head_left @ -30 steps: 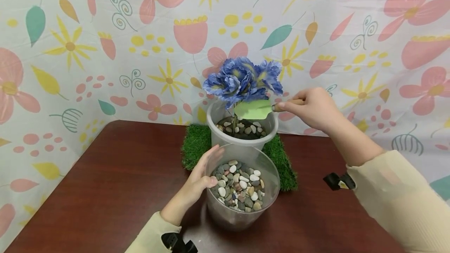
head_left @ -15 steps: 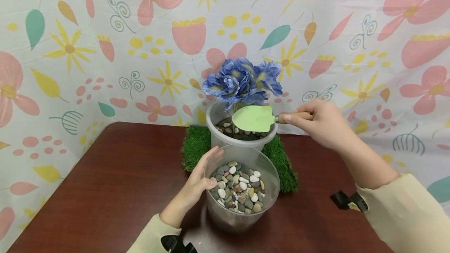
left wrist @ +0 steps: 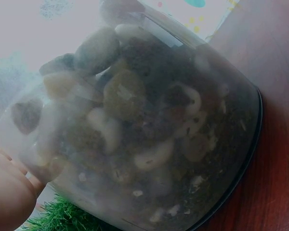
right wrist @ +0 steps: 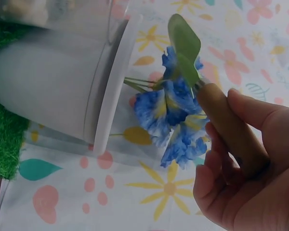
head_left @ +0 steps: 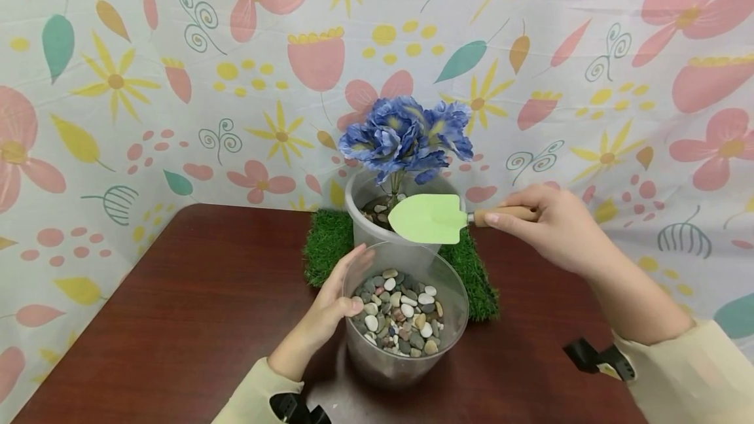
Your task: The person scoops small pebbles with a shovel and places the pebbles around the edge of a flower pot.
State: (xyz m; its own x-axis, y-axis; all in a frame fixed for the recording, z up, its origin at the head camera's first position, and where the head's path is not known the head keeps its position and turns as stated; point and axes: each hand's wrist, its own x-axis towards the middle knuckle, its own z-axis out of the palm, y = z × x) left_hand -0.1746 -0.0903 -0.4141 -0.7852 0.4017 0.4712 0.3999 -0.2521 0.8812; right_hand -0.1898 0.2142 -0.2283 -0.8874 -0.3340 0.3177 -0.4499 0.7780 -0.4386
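My right hand point(head_left: 559, 231) grips the wooden handle of a garden trowel point(head_left: 430, 218). Its light green blade, with no pebbles visible on it, hangs over the near rim of a light grey flowerpot point(head_left: 360, 214). Blue artificial flowers point(head_left: 406, 135) stand in that pot, among pebbles partly hidden by the blade. In front is a clear plastic bucket point(head_left: 456, 319) of mixed pebbles point(head_left: 400, 313). My left hand point(head_left: 324, 309) holds the bucket's left side, thumb near the rim and fingers around the outer wall. The right wrist view shows fingers wrapped around the trowel handle point(right wrist: 231, 130).
A mat of artificial grass point(head_left: 330, 244) lies under the flowerpot on the dark red-brown table point(head_left: 194, 306). Behind the table hangs a white cloth point(head_left: 247, 129) printed with flowers and leaves. The bucket stands close against the pot's front.
My right hand has brought the trowel down and toward me, from above the pot's inside to its near rim. The blade's face has turned more into view. My left hand and the bucket have stayed put.
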